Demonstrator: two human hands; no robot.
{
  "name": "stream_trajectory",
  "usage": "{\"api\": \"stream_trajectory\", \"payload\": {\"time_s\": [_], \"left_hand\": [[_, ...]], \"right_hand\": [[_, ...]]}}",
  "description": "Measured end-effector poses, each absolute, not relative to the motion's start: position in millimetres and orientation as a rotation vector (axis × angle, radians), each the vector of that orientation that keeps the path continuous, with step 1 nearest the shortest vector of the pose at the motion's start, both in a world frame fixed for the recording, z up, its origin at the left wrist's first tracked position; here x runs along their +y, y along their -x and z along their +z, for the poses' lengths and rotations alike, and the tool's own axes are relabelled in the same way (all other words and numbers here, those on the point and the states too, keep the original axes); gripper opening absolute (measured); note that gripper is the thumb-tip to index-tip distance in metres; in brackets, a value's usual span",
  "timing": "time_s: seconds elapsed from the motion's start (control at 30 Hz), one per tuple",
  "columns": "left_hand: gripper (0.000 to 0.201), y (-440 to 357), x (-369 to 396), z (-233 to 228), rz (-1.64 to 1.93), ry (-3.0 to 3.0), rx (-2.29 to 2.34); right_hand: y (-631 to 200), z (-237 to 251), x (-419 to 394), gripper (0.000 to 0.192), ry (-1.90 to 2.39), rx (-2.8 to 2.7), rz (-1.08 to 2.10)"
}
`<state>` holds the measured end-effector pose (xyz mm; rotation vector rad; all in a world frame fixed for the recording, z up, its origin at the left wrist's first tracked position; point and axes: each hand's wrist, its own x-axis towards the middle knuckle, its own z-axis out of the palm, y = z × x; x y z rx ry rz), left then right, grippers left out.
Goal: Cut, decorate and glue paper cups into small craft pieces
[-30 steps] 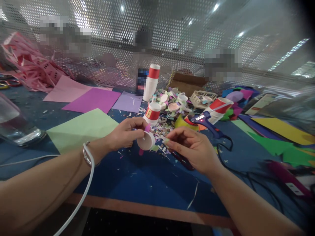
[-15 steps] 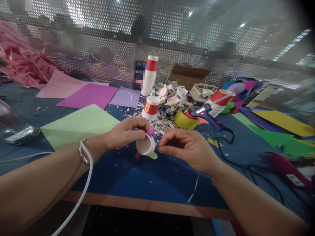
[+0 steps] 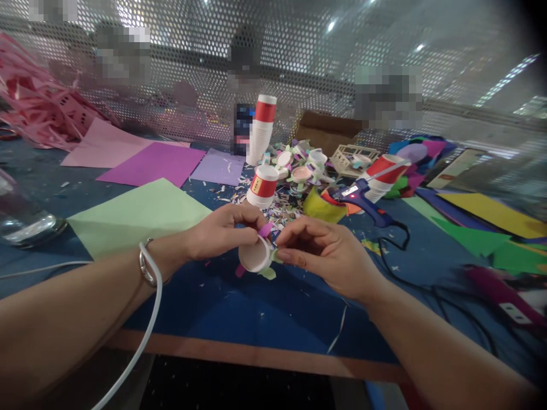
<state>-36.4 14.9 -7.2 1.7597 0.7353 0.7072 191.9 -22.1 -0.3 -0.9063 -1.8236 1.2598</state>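
My left hand (image 3: 233, 230) is closed on a small white paper cup (image 3: 253, 254), its open mouth tilted toward me. Purple and pale green paper pieces stick out around the cup's side. At its right side, my right hand (image 3: 320, 250) pinches a small pale green paper piece (image 3: 274, 254) between thumb and fingertips. That piece meets the cup's edge; whether it is fixed there I cannot tell. Behind the hands stands a short red and white cup stack (image 3: 262, 187). A blue glue gun (image 3: 363, 199) rests on a roll of yellow tape (image 3: 320, 206).
A pile of decorated cups (image 3: 301, 171) and paper scraps lies beyond my hands. Left are green (image 3: 141, 219) and purple (image 3: 149, 164) sheets and a glass jar (image 3: 25, 222). A tall cup stack (image 3: 261, 131) stands behind. A black cable (image 3: 410, 287) and power strip (image 3: 504, 296) lie right.
My right hand has moved slightly left and up, bringing the pale green piece against the cup's right side. The cup has turned a little, showing more of its inside.
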Motion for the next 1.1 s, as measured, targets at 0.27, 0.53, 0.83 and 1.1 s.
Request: {"api": "stream_trajectory", "payload": {"time_s": [0.27, 0.53, 0.83, 1.1], "left_hand": [[0.006, 36.2, 14.4, -7.2, 0.661, -1.815, 0.703], [0.008, 34.6, 14.2, -6.2, 0.620, -1.858, 0.727], [0.009, 33.7, 10.6, -2.1, 0.579, -1.865, 0.724], [0.009, 32.9, 9.9, -1.3, 0.571, -1.867, 0.745]], "right_hand": [[-190.5, -3.0, -22.8, 0.017, 0.878, -1.911, 1.243], [-191.3, 0.3, -26.9, 0.015, 0.887, -1.958, 1.205], [-191.2, -3.7, -25.8, 0.022, 0.868, -1.958, 1.277], [-189.7, -4.2, -28.1, 0.023, 0.864, -1.926, 1.310]]}}
